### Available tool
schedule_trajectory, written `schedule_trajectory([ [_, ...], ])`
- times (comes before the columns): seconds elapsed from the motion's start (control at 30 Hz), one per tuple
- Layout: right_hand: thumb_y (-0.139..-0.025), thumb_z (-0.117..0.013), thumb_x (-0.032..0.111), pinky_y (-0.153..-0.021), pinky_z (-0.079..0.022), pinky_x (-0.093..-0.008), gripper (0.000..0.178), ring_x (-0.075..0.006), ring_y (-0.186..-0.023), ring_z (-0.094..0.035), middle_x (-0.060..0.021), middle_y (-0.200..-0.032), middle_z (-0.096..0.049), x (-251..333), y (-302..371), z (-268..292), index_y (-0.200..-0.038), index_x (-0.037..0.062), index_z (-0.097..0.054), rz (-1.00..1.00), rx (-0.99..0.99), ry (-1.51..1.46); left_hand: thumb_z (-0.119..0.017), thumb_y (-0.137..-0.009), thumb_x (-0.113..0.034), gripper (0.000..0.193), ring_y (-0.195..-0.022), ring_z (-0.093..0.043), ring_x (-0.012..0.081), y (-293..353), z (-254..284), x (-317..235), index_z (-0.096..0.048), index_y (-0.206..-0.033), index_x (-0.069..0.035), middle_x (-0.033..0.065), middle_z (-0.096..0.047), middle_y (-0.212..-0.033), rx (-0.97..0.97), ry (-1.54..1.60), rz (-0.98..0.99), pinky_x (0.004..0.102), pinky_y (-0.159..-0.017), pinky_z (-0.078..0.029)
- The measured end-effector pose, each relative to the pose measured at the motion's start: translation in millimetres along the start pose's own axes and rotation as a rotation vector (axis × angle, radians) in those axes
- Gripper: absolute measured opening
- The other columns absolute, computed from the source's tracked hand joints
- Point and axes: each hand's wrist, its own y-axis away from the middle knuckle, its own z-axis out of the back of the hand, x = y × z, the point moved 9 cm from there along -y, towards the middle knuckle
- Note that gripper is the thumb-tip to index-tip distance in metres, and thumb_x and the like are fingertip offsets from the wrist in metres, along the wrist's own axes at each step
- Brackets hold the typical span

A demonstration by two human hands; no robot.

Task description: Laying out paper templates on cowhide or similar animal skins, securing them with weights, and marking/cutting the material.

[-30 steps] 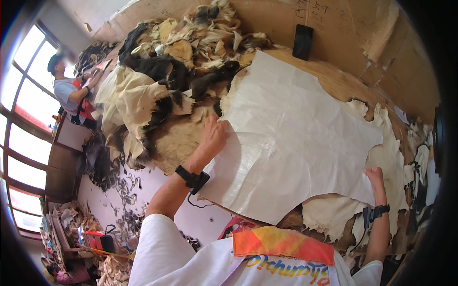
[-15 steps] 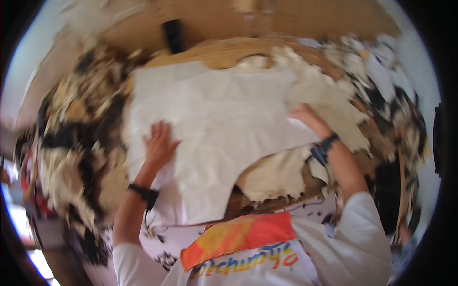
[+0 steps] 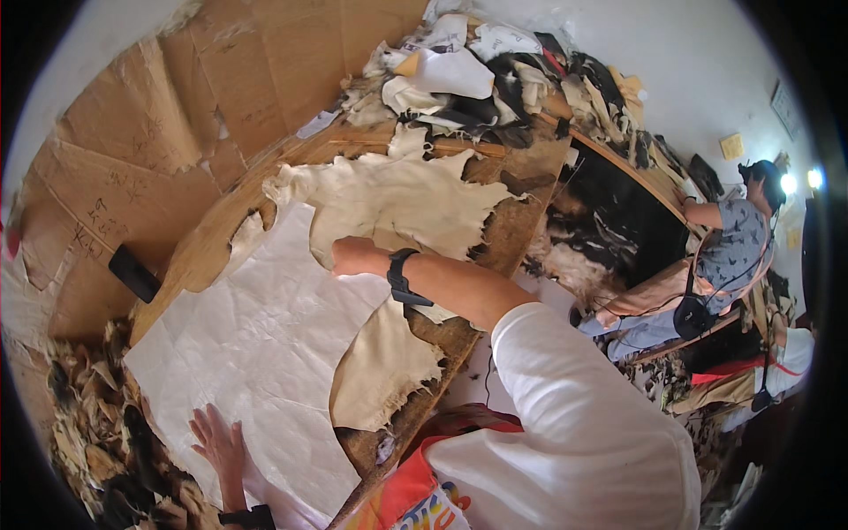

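Observation:
A large white pattern sheet [image 3: 238,327], cut with curved edges, lies over a cream-coloured hide [image 3: 406,194] with a ragged rim. More of the hide shows below the sheet's curved cutout. My left hand [image 3: 219,446] rests flat on the sheet near its lower left side, fingers spread. At the sheet's right edge, my right hand [image 3: 358,258] is closed in a fist, next to the hide. What its fingers hold, if anything, is hidden. A dark band [image 3: 404,278] circles my right wrist.
Under the hide is a brown wooden table [image 3: 526,225]. Heaped hide scraps [image 3: 106,433] lie at the left, with another pile [image 3: 442,97] at the back. A black oblong object [image 3: 134,274] stands by the cardboard wall [image 3: 177,115]. Two people [image 3: 729,238] work at the right.
The view has swung to the right, bringing the two people into sight. My left hand stays flat on the sheet and my right fist stays at its edge.

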Motion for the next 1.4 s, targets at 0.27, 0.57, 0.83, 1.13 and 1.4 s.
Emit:
schedule_trajectory([
  [0.27,-0.067,-0.063,0.026,-0.066,-0.049,-0.041,0.031,-0.0315,-0.082,-0.061,-0.0179,-0.085,-0.063,-7,-18,-7,-0.082,-0.001,-0.063,0.035,-0.046,0.002,-0.054,-0.08,-0.035,0.067,-0.132,-0.009,0.0377,-5,-2,-5,-0.024,-0.137,-0.016,0.0155,-0.013,-0.144,0.047,-0.002,0.087,0.0666,-0.095,-0.012],
  [0.57,-0.077,-0.06,0.027,-0.062,-0.045,-0.0287,0.026,-0.0108,-0.067,-0.054,-0.0076,-0.076,-0.06,-237,7,202,-0.087,0.0026,-0.062,0.091,-0.155,-0.07,-0.057,-0.078,-0.033,0.074,-0.131,-0.008,0.0403,-12,-8,11,-0.017,-0.139,-0.018,0.0163,-0.007,-0.144,0.209,-0.04,0.1,0.0659,-0.093,-0.019],
  [0.83,-0.063,-0.06,0.06,-0.098,-0.03,-0.0432,0.092,-0.0388,-0.122,-0.03,-0.0239,-0.131,-0.035,-558,31,241,-0.129,0.0001,-0.035,-0.717,-0.242,0.35,-0.059,-0.078,-0.029,0.072,-0.127,-0.016,0.0442,-18,-10,11,-0.021,-0.137,-0.013,0.0256,-0.015,-0.139,0.256,-0.084,0.034,0.0461,-0.102,-0.024],
  [1.13,-0.064,-0.062,0.058,-0.095,-0.034,-0.0429,0.097,-0.0424,-0.118,-0.032,-0.0315,-0.127,-0.031,-545,29,254,-0.127,-0.0084,-0.028,-0.812,-0.423,0.265,-0.058,-0.08,-0.025,0.071,-0.131,-0.011,0.0387,-16,-1,-6,-0.019,-0.136,-0.005,0.0296,-0.017,-0.137,0.304,-0.038,0.111,0.0419,-0.106,-0.01],
  [1.4,-0.063,-0.062,0.054,-0.095,-0.032,-0.0378,0.09,-0.0336,-0.116,-0.042,-0.0254,-0.125,-0.042,-574,44,273,-0.122,-0.0094,-0.038,-0.555,-0.471,0.184,-0.059,-0.079,-0.03,0.073,-0.132,-0.01,0.0359,-25,-16,2,-0.02,-0.137,-0.008,0.0261,-0.016,-0.139,0.275,-0.012,0.091,0.0408,-0.107,-0.01],
])
